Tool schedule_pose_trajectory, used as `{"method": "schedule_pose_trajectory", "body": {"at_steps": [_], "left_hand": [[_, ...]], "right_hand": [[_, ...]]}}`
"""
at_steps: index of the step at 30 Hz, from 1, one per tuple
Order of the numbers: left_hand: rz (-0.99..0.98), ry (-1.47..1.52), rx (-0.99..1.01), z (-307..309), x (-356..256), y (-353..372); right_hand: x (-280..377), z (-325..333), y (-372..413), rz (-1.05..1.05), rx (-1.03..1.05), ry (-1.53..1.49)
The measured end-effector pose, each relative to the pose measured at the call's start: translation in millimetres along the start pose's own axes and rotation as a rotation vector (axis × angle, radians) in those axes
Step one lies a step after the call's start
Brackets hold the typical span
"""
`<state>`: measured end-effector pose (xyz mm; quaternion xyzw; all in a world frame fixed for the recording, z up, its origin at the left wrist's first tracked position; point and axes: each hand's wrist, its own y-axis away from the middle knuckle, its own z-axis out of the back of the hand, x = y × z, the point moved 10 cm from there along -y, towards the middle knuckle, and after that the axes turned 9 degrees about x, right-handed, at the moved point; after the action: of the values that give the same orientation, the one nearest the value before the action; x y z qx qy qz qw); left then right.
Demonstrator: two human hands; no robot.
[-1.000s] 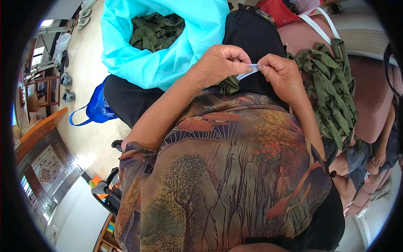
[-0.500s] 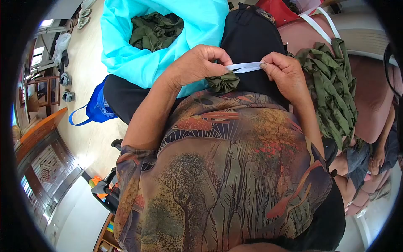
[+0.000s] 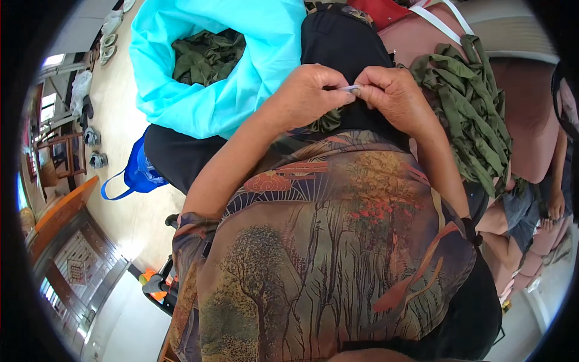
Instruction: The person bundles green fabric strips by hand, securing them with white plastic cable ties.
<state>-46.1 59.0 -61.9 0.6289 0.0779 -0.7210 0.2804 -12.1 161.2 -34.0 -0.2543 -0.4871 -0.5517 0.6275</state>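
Above my lap, my left hand (image 3: 307, 96) pinches a narrow white band (image 3: 348, 88), and my right hand (image 3: 395, 96) pinches the same band from the other side. Only a short bit of the band shows between the fingertips, which nearly touch. Gathered dark green fabric (image 3: 327, 121) hangs just under my left hand, partly hidden by it. Beyond my left hand, a bright turquoise cloth bag (image 3: 265, 54) stands open with more green fabric (image 3: 209, 58) inside. Long twisted green strips (image 3: 467, 108) lie to the right of my right hand.
A blue bag (image 3: 140, 166) rests on the floor at the left. At the top right are a red bag (image 3: 382, 11) with white straps and a pink seat (image 3: 525, 120). Another person's hand (image 3: 555, 204) shows at the far right. Shoes (image 3: 98, 159) are on the floor.
My hands have come together, so the white band that was stretched between them now shows only as a short piece. The view has shifted slightly.
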Motion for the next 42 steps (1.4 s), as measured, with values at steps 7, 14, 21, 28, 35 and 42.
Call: {"method": "schedule_pose_trajectory", "body": {"at_steps": [7,14,21,28,35,42], "left_hand": [[0.107,0.280,0.072,28.7,16.4,16.3],[0.144,0.396,0.064,37.9,41.7,22.9],[0.161,0.388,0.068,34.7,45.6,17.6],[0.197,0.372,0.118,23.2,43.9,14.0],[0.104,0.266,0.085,14.1,14.4,7.4],[-0.133,0.720,-0.046,12.9,-19.0,-1.8]], "right_hand": [[-16.0,26.5,12.8,-0.018,0.050,-0.049],[-23.1,33.5,16.1,-0.097,0.100,-0.101],[-31.4,33.7,13.2,-0.129,0.095,-0.216],[-18.5,31.8,3.8,-0.077,0.083,0.122],[76.3,22.5,18.7,0.457,-0.333,0.599],[33.7,27.5,32.8,0.057,-0.358,0.050]]}}
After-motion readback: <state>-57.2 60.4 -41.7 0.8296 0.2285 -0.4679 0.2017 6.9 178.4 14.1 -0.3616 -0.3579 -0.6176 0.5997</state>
